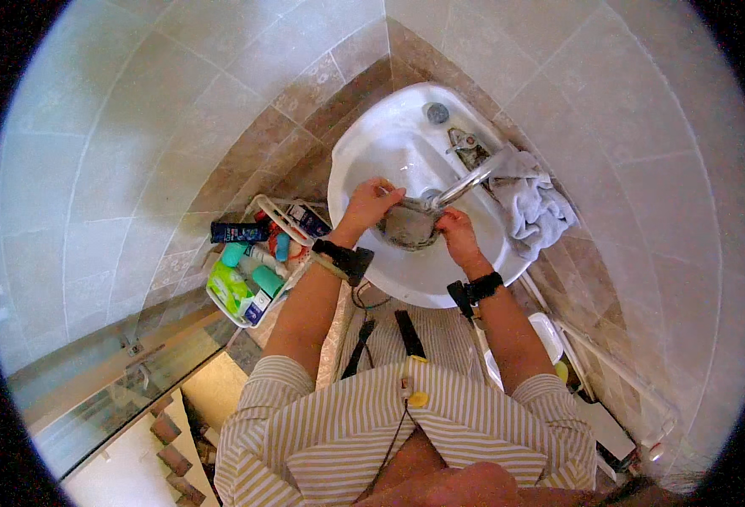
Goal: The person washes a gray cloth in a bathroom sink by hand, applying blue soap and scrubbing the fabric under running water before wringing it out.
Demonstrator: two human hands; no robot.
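— Hands first: what do we have?
— Our left hand (371, 203) and right hand (457, 234) both grip a grey cloth (410, 225), fingers closed on its two ends.
— And the cloth sits where?
— Between our hands, bunched up, low in the white sink (364, 152), just under the end of the spout.
— So the tap is close?
— Yes. The metal tap (474, 169) reaches over from beyond our right hand, its tip right above the cloth. We cannot tell whether water runs.
— Anything else on the sink?
— A white towel (531, 203) lies crumpled on the rim, past our right hand, by the tap's base. A drain plug (436, 111) shows at the far side of the basin, well beyond both hands.
— And on our wrists?
— A black band with a small device on each.
— What is beside our left hand?
— A white basket (258, 253), lower and outward from that wrist, packed with bottles and tubes; a dark tube lies along its far edge.
— And nearest us?
— Our striped shirt (372, 422), below both forearms.
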